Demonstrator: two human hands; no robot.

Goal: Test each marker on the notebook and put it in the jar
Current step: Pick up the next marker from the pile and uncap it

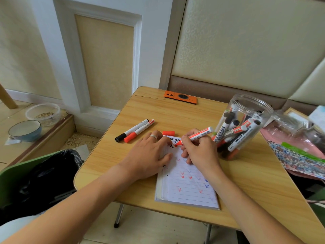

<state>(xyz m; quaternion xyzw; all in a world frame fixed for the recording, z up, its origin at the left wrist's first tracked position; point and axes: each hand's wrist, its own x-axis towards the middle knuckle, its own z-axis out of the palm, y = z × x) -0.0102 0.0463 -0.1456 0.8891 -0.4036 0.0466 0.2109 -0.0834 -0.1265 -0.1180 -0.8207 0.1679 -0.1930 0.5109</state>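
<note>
Seemingly light and rigid, the red marker [197, 135] is pinched mid-barrel by the right hand [198, 148]; the left hand [149, 155] lies spread flat on the notebook [190, 184].

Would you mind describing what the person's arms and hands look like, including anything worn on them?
Both forearms are bare, with no sleeves, watch or bracelet in view. The left hand wears a plain silver band ring on one finger. The right hand shows no jewellery or gloves.

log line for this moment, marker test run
step: testing red marker on notebook | right hand: grip on marker, tip on page | left hand: flat, holds page | red cap: off, on table | jar: holds markers
</note>
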